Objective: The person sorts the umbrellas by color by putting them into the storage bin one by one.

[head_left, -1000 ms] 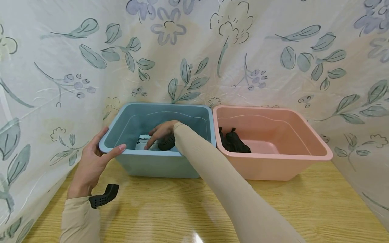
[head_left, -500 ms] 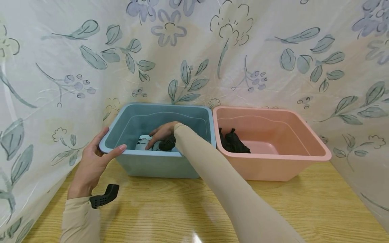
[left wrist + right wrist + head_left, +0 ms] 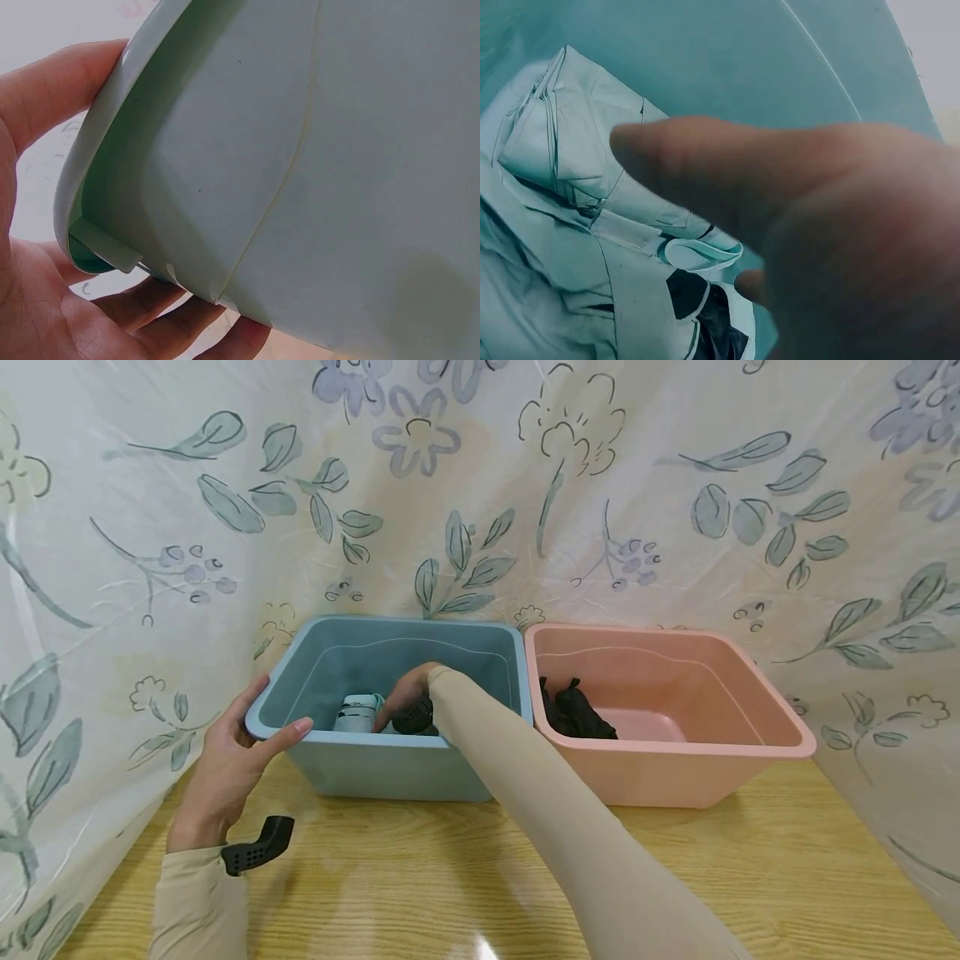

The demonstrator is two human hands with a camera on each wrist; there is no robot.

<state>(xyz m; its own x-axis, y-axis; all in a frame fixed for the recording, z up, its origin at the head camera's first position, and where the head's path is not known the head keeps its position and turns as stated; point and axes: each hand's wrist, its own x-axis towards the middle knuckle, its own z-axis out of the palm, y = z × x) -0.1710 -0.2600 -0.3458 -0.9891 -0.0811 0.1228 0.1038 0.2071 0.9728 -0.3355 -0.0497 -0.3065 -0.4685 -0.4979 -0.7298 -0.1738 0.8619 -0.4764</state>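
Note:
My left hand [image 3: 225, 768] grips the left front corner of a blue plastic bin [image 3: 390, 768], thumb over the rim and fingers along its outer side. Inside that bin is my right hand [image 3: 405, 692], reaching down beside a folded light-blue fabric bundle [image 3: 354, 714]. The right wrist view shows the fabric bundle [image 3: 592, 150] close up, creased and layered, with a narrow strap loop [image 3: 705, 255] and a dark patch. One straight finger [image 3: 697, 157] stretches over the fabric there; most other fingers are hidden behind the hand.
A pink bin [image 3: 675, 772] stands against the blue one's right side, with black fabric bundles [image 3: 581, 718] at its left end. Both bins sit on a wooden table [image 3: 375, 877] before a floral-patterned sheet [image 3: 480, 485]. A black wrist mount [image 3: 258, 847] juts from my left wrist.
My right hand has drawn slightly to the right and its fingers have turned further down, showing more of the light-blue bundle. My left hand stays on the rim.

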